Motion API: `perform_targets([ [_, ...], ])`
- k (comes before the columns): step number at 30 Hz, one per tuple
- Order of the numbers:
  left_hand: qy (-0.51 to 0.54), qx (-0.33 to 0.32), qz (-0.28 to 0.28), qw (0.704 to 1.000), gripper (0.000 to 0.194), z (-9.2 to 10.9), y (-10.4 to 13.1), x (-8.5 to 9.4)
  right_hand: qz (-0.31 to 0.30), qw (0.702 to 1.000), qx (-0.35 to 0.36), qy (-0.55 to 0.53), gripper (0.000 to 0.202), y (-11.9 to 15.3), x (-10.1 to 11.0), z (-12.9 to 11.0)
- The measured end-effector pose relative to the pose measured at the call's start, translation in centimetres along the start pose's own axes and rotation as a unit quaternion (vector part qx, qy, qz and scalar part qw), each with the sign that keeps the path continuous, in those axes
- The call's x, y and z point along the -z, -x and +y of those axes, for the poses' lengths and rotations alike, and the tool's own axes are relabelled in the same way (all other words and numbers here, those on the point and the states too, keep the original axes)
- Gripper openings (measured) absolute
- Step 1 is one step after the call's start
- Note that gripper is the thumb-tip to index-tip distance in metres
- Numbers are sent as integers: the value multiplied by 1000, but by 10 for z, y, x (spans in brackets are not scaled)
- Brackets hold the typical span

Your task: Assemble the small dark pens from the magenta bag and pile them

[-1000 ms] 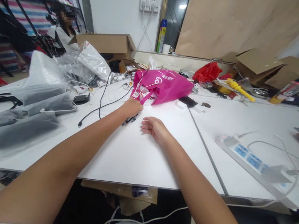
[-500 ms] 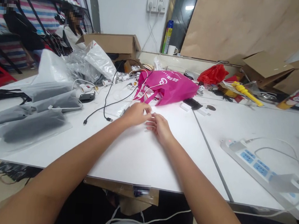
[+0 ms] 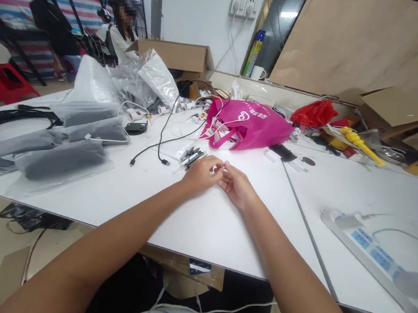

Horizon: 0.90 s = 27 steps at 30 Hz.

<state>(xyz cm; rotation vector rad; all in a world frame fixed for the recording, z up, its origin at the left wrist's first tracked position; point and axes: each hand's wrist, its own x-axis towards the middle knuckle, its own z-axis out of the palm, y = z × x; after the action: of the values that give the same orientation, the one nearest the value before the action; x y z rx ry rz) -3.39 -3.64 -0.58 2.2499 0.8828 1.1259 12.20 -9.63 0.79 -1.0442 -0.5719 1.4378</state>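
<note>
My left hand [image 3: 203, 174] rests over the white table with its back toward me. Its fingers are loosely curved, and a gap shows between thumb and forefinger. My right hand [image 3: 238, 185] faces it, palm turned inward, thumb raised and fingers slightly bent and apart. The fingertips of both hands meet or overlap; I see no object in them. Just behind my left hand lies a bunch of pens [image 3: 191, 157], partly covered by the hand. Farther back, a pink bag [image 3: 265, 127] lies on its side with white items in its mouth.
A black cable [image 3: 161, 145] lies left of the pens. Grey items in clear bags [image 3: 62, 162] cover the left side. At right is a power strip [image 3: 371, 249]; behind it are a yellow tool [image 3: 364, 145] and a cardboard box [image 3: 397, 111]. Two people sit at the far left.
The view has swung left and tilted. My hands have drawn closer together, their fingertips now meeting or overlapping. More of the pens shows behind my left hand.
</note>
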Motion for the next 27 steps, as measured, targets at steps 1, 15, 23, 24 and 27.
perform_targets([
  [1,2,0,-2,1000,7,1,1,-1,0,1000,1,3,25,1,0,-1],
  [15,11,-5,22,1000,10,-1,3,-5,1,1000,-10,19,24,11,-6,-9],
  [23,13,-1,43,999,13,-2,5,-8,16,999,19,29,17,5,-1,-4],
  [24,18,-5,49,999,12,-3,5,-8,20,999,21,25,17,4,0,-4],
  [27,32,-23,63,997,12,-6,4,-10,15,999,31,21,16,2,5,-2],
])
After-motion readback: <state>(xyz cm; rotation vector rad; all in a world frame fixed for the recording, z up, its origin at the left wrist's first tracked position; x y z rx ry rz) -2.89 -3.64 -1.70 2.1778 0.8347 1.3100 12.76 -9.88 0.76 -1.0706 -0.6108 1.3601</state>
